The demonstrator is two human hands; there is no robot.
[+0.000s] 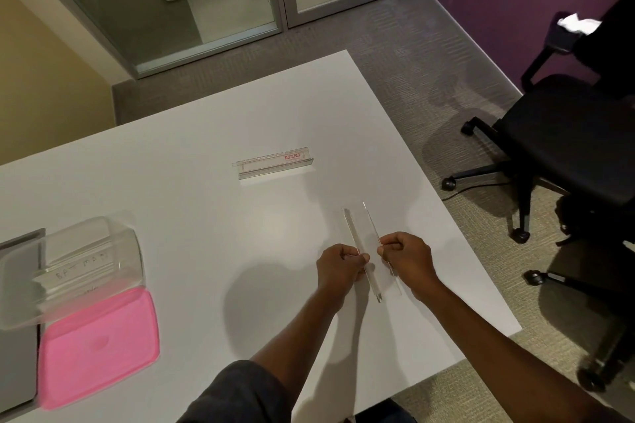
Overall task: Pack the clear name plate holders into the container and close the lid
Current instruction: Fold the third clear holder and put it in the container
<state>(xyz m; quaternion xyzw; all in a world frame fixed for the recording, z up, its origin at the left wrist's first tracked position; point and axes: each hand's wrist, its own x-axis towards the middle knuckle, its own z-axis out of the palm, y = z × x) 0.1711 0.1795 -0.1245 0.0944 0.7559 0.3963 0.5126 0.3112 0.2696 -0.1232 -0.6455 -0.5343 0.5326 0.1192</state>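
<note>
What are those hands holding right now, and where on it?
A clear name plate holder. The left hand pinches its left long edge, the right hand its right long edge, toward the near end.

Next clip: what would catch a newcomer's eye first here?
The bright pink lid at the near left of the table, beside a clear container tipped on its side. Right of centre, the left hand and right hand pinch one clear holder; a second holder lies farther back.

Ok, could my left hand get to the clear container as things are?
Probably yes: only bare table lies between left hand and clear container, though that hand is pinching a name plate holder.
</note>
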